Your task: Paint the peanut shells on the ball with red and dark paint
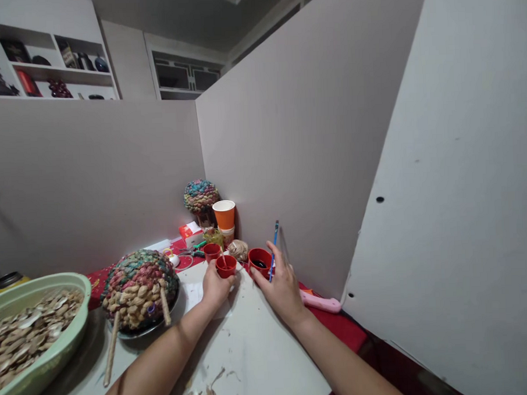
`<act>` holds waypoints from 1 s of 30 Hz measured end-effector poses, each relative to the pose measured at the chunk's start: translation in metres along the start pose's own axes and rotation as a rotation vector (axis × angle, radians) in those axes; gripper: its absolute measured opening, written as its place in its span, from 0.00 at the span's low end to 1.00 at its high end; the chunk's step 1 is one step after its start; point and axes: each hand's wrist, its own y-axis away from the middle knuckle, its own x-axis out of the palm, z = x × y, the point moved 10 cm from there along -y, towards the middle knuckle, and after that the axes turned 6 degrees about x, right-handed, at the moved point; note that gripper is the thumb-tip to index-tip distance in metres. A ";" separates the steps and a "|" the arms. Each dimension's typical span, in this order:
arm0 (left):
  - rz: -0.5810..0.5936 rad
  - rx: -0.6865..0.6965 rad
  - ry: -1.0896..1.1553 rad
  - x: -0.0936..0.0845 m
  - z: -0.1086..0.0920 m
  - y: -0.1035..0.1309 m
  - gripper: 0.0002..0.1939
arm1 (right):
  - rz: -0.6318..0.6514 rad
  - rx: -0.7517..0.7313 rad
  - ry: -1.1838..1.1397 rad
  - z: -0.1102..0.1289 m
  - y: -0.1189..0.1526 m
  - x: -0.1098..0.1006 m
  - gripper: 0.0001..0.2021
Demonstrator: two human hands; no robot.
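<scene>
My left hand [216, 288] is closed around a small red cup [227, 273], which has a thin stick standing in it. Another red cup [211, 250] stands just behind. A slim blue stick [273, 256], like a pencil or brush handle, is held upright in the fingers of my right hand [281, 285]. The same hand's thumb and forefinger reach around a wider red cup [259, 253] of dark liquid; how firmly they touch it I cannot tell. On the left, a domed form covered in painted peanut shells [138, 284] rests in a dark bowl [142, 332].
A green basin [86, 287] of peanut shells stands at the left. Orange paper cups [224, 215], a second shell-covered form [201, 195], pliers [191, 253] and a ball of twine [238, 250] sit at the back. Grey partitions [287, 132] enclose the table; a pink handle [321, 302] lies right.
</scene>
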 end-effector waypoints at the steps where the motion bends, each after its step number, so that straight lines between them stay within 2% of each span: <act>1: 0.017 0.014 -0.039 0.003 -0.003 -0.002 0.15 | -0.007 -0.006 -0.004 0.001 0.000 -0.001 0.33; 5: 0.059 0.056 -0.138 0.013 -0.010 -0.008 0.15 | -0.031 -0.024 -0.015 0.004 0.001 -0.006 0.32; 9: 0.067 0.065 -0.180 0.019 -0.009 -0.014 0.15 | -0.041 -0.031 -0.028 0.007 0.003 -0.010 0.32; 14: 0.074 0.092 -0.198 0.019 -0.009 -0.016 0.15 | -0.034 -0.041 -0.048 0.008 0.005 -0.011 0.32; 19: 0.095 0.197 -0.151 0.019 -0.023 -0.009 0.17 | -0.005 -0.071 -0.046 0.015 0.005 -0.012 0.32; 22: 0.098 0.255 -0.112 0.013 -0.031 0.005 0.21 | 0.029 -0.114 -0.046 0.027 0.006 -0.017 0.32; 25: 0.097 0.263 -0.080 -0.002 -0.037 0.032 0.35 | 0.094 -0.179 -0.063 0.046 0.014 -0.022 0.31; 27: 0.149 0.270 -0.035 -0.007 -0.048 0.057 0.44 | 0.145 -0.224 -0.087 0.059 0.024 -0.025 0.30; 30: 0.242 0.278 0.067 -0.009 -0.070 0.091 0.44 | 0.216 -0.299 -0.115 0.077 0.044 -0.026 0.30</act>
